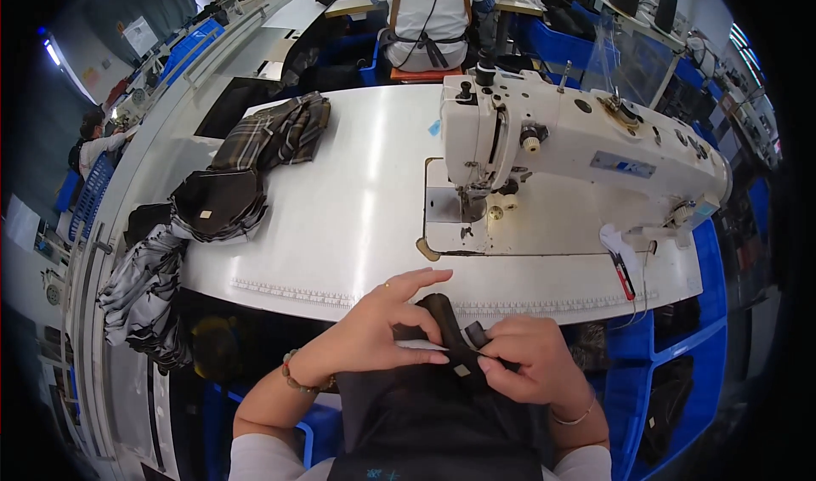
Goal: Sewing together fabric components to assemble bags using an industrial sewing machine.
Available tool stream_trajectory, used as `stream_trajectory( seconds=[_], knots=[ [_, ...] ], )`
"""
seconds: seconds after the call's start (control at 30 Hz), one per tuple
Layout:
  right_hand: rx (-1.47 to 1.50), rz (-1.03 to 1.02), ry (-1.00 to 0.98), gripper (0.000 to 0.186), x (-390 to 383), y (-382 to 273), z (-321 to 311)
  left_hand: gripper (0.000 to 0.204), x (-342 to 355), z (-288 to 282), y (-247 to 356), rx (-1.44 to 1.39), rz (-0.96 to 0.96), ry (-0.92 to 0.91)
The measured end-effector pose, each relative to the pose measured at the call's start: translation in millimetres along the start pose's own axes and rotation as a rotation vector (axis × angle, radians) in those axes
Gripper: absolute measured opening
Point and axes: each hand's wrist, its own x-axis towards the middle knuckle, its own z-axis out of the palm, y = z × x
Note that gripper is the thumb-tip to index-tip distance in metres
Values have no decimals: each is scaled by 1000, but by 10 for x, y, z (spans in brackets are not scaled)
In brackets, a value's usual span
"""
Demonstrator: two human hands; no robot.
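Close to the table's front edge, my two hands hold a dark brown fabric piece [441,314] above my lap. My left hand [378,328] pinches its left side between thumb and fingers, and a strip of white [418,344] shows there. With thumb and fingertips closed, my right hand [534,355] grips the right side of the same piece. A small pale square tag [461,370] sits on the fabric between the hands. Beyond them stands a white sewing machine [578,132], its needle area apart from the fabric.
Folded plaid fabric [270,134] and a dark fabric stack [217,205] lie on the table's left side. Black-and-white fabric [144,285] hangs off the left edge. Red-handled thread snips [625,277] lie at right. Blue bins [705,311] stand below right. Another person [427,22] sits ahead.
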Motion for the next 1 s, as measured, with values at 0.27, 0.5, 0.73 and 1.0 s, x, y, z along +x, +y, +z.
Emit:
stream_trajectory(
  seconds=[0.27,0.5,0.73,1.0],
  knots=[
    [-81,63,-3,5,-93,7,-60,13,-60,139,-129,-441,-267,-43],
    [-53,10,226,14,-40,19,96,14,-46,247,-39,-322,-204,139],
    [31,40,301,13,-69,39,146,15,-67,294,-50,-349,-178,198],
    [70,46,337,13,-56,33,180,17,-62,311,-35,-323,-161,218]
  ],
)
